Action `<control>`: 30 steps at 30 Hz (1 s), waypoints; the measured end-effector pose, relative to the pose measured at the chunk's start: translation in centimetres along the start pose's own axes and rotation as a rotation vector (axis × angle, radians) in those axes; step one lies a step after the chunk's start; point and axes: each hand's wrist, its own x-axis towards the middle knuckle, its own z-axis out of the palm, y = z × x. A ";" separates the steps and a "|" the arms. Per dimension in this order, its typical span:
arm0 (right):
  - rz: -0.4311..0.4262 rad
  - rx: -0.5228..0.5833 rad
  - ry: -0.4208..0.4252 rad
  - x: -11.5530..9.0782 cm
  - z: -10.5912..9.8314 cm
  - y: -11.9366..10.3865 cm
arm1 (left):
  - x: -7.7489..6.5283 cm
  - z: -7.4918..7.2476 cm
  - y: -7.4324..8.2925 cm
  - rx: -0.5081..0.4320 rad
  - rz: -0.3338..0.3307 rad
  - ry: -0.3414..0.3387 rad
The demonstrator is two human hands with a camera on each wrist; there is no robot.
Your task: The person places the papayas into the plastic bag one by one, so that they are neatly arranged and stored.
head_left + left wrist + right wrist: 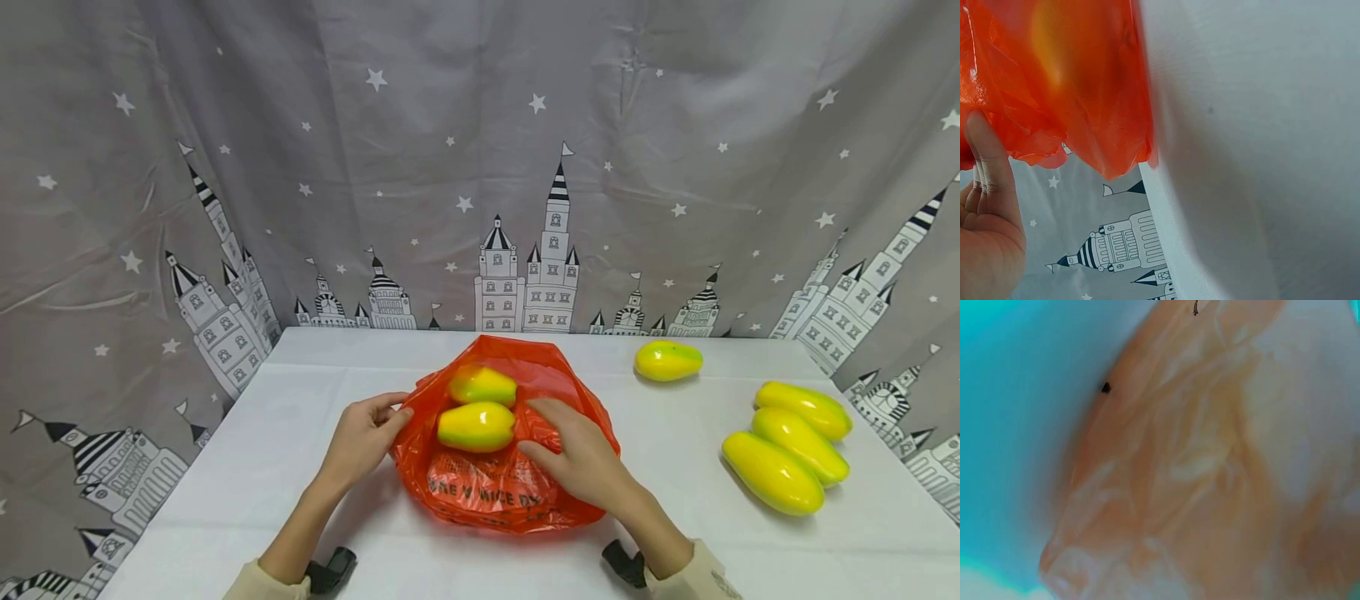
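Observation:
A red plastic bag [487, 492] with dark printed lettering lies spread on the table, its mouth turned up. Inside are two glossy yellow-green papayas [476, 427], one behind the other. At the bag's left rim, my left hand [366, 437] pinches the plastic between thumb and fingers; in the left wrist view the thumb [991, 156] presses against the red film. My right hand [577, 454] reaches over the bag's right side, fingers loosely spread, just right of the papayas and holding neither. Crumpled bag plastic [1166, 462] fills most of the off-colour right wrist view.
One more papaya [668, 361] lies at the back right of the white table [300, 375]. Three others lie side by side in a group [772, 473] near the right edge. Behind the table hangs a grey curtain [420, 108] printed with castles and stars.

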 end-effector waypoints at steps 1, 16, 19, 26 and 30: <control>0.000 -0.004 0.000 -0.1 -0.1 0.0 | 0.0 0.0 0.0 0.000 -0.002 0.001; -0.071 -0.101 0.041 -2.8 -1.2 1.0 | -0.1 -0.1 0.1 -0.007 0.002 0.000; -0.066 -0.103 0.052 -3.4 -1.6 1.2 | -0.1 -0.1 0.1 -0.006 0.004 0.000; -0.084 -0.124 0.127 -4.5 -2.3 1.9 | 0.0 0.0 0.1 -0.010 -0.004 -0.002; -0.130 -0.117 0.190 -5.0 -2.9 2.5 | 0.0 0.0 0.0 -0.010 -0.007 -0.002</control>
